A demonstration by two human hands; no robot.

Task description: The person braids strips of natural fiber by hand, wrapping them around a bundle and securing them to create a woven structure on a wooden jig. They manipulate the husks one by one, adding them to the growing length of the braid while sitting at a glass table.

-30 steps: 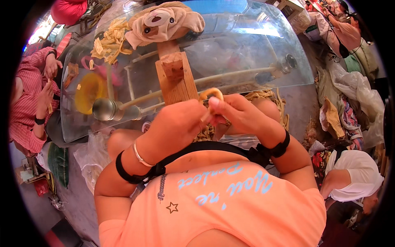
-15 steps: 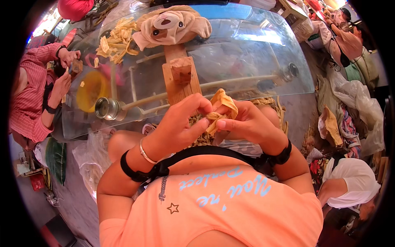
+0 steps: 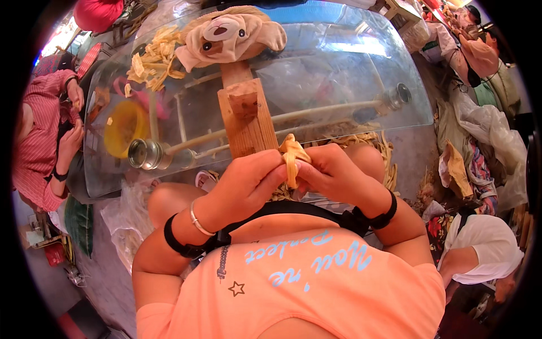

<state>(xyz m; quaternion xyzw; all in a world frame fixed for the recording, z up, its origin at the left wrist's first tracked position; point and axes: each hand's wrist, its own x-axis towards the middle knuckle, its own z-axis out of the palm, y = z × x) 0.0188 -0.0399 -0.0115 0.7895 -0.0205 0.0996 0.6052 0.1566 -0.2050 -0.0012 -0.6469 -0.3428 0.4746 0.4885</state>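
Observation:
My left hand [image 3: 254, 176] and my right hand [image 3: 334, 169] are close together above my lap, both closed in pinches. Between them is a folded, twisted strip of dry yellow husk [image 3: 292, 151], gripped from both sides. One flat end of the strip hangs down between my thumbs, and a crumpled part sticks up above the fingers. Just beyond my hands lies a wooden board with a raised block [image 3: 251, 116], resting on the glass table [image 3: 322, 96]. More loose husk strips [image 3: 389, 164] lie around my knees, partly hidden by my hands.
At the far side of the table sit a plush animal-face item [image 3: 228, 37] and a pile of husks [image 3: 158, 56]. A yellow basin [image 3: 125, 130] shows through the glass. A person in a striped shirt [image 3: 45, 124] sits at the left; plastic bags [image 3: 127, 220] lie on the floor.
My hands have come down slightly and closer together, and the husk strip is folded tighter between them. The person at left has drawn their hands back from the table edge.

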